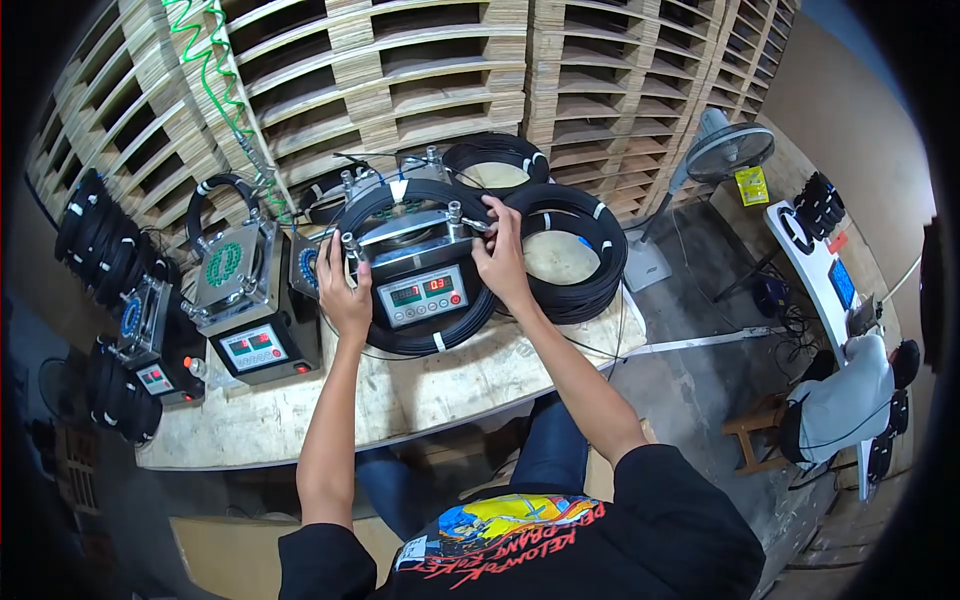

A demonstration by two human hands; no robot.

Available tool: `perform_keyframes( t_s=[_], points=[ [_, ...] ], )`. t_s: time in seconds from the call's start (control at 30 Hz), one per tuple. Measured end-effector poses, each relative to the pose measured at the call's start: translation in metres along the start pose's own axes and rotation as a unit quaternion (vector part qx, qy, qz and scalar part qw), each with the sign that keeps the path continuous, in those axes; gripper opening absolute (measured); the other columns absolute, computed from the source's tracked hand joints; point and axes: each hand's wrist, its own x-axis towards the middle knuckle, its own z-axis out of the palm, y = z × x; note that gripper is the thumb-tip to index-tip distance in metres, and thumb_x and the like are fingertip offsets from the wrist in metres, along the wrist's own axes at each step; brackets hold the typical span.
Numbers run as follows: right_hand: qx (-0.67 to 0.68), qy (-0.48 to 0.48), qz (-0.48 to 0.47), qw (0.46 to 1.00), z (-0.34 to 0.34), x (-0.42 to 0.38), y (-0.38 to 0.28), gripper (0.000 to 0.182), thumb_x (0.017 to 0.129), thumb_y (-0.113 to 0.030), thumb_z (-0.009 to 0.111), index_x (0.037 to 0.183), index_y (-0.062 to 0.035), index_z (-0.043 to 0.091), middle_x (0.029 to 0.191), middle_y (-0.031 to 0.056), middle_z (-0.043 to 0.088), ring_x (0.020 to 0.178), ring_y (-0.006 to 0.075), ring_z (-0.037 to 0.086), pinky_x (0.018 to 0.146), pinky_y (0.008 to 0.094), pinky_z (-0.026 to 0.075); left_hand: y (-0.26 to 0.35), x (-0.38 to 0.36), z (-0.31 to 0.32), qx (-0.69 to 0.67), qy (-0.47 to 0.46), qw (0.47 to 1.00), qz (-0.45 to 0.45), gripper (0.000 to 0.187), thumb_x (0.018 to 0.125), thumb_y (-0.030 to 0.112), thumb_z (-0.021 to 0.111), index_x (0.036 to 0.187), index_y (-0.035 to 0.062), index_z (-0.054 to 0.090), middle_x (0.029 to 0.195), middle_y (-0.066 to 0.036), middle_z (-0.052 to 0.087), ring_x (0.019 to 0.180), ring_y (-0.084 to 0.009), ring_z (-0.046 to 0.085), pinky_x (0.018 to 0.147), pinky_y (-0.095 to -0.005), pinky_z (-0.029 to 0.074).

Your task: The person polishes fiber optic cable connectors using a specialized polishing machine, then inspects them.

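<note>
A large coil of black cable [438,342] with white tape bands hangs tilted around a metal machine whose front panel [422,296] shows red digits. My left hand [345,290] is closed on the coil's left side, thumb inside the ring and fingers outside, beside a metal knob [349,243]. On the opposite side my right hand [503,258] grips the coil in the same way, its fingertips close to a metal fitting [476,224]. The hands partly hide the cable under them.
More black coils [590,292] are stacked at right on the wooden table [260,425]. Two similar machines [240,275] stand left, near hanging coils [92,240]. Pallets [430,60] rise behind. A fan [725,150] and a seated person [845,395] are at right.
</note>
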Motion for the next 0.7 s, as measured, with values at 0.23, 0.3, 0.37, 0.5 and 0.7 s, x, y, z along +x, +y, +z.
perform_keyframes(
  t_s=[0.23,0.3,0.37,0.5,0.7],
  points=[
    [0.037,-0.019,0.036,0.999,0.001,-0.002,0.000,0.012,0.092,-0.006,0.066,0.101,0.0004,0.061,0.066,0.0021,0.056,0.056,0.0074,0.044,0.051,0.0262,0.037,0.000,0.001,0.000,0.011,0.007,1.000,0.006,0.063,0.094,0.049,0.054,0.144,0.0123,0.049,0.140,-0.018,0.052,0.128,-0.0399,0.050,0.104,-0.0454,0.042],
    [0.048,-0.043,0.038,0.997,0.011,-0.015,-0.010,0.014,0.091,-0.005,0.067,0.101,0.0015,0.059,0.070,0.0052,0.058,0.059,0.0077,0.048,0.053,0.0260,0.040,0.003,-0.001,-0.001,0.015,0.004,1.000,-0.005,0.063,0.093,0.049,0.054,0.144,0.0121,0.050,0.140,-0.018,0.052,0.127,-0.0399,0.050,0.104,-0.0457,0.042],
    [0.060,-0.021,0.044,0.997,0.026,-0.020,-0.011,0.017,0.091,-0.006,0.069,0.101,0.0020,0.057,0.070,0.0061,0.058,0.061,0.0082,0.051,0.054,0.0269,0.042,0.001,0.000,0.000,0.019,0.007,1.000,-0.003,0.062,0.093,0.048,0.054,0.144,0.0121,0.050,0.139,-0.018,0.052,0.127,-0.0399,0.050,0.104,-0.0459,0.042],
    [0.046,-0.035,0.050,0.997,0.030,-0.018,-0.014,0.021,0.091,-0.009,0.072,0.099,0.0016,0.056,0.070,0.0077,0.059,0.057,0.0100,0.050,0.053,0.0287,0.043,0.002,0.000,0.000,0.031,0.007,0.999,-0.006,0.061,0.092,0.046,0.054,0.144,0.0123,0.050,0.140,-0.018,0.051,0.127,-0.0401,0.050,0.104,-0.0465,0.042],
    [-0.019,-0.192,0.049,0.980,0.005,0.039,-0.030,0.025,0.094,-0.021,0.068,0.088,0.0015,0.060,0.064,0.0096,0.060,0.054,0.0120,0.054,0.051,0.0304,0.041,0.001,0.001,0.000,0.026,0.006,1.000,-0.001,0.062,0.091,0.043,0.056,0.144,0.0115,0.050,0.139,-0.019,0.052,0.125,-0.0407,0.051,0.103,-0.0468,0.042]
  ],
)
